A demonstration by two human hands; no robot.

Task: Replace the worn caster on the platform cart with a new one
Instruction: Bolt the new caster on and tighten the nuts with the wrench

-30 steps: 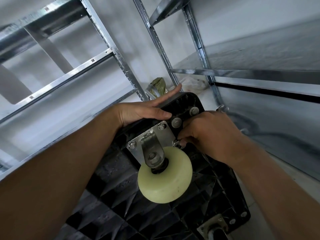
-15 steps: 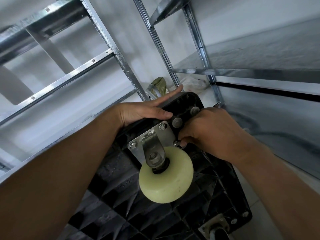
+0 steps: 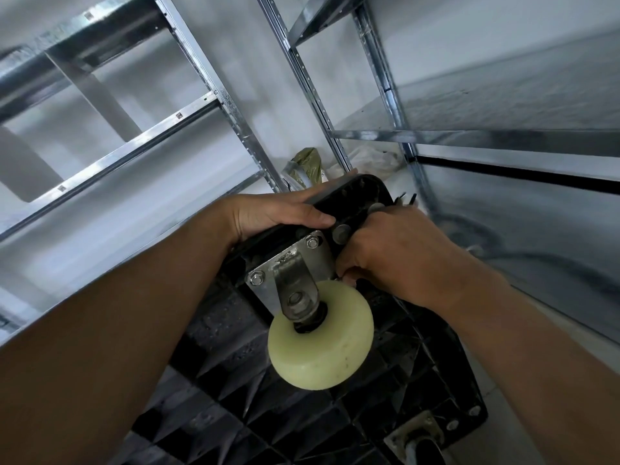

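At the middle of the view the upturned cart [image 3: 235, 414] shows its black ribbed underside, and the caster [image 3: 312, 317] stands on it, cream wheel [image 3: 322, 347] toward 6 o'clock and steel plate [image 3: 268, 292] toward 11 o'clock. At 10 o'clock of the wheel the left hand [image 3: 275, 213] grips the cart's edge, thumb [image 3: 312, 219] laid across the underside. At 2 o'clock the right hand [image 3: 396, 253] has its fingers [image 3: 349, 275] curled in at the plate's right corner; whether they pinch a nut or bolt cannot be told, since the knuckles hide it. Two bolts [image 3: 257, 278] show along the plate's left side. The step looks like working a corner fastener by hand. It calls for the left hand bracing the cart against rocking, short turns square to the thread, and care that loose hardware does not drop among the ribs. A second caster [image 3: 416, 434] sits at 5 o'clock. Steel shelving [image 3: 214, 95] spans 9 to 3 o'clock against a white wall [image 3: 265, 68], with bags [image 3: 307, 164] at 12 o'clock and pale floor [image 3: 583, 333] at 3 o'clock.
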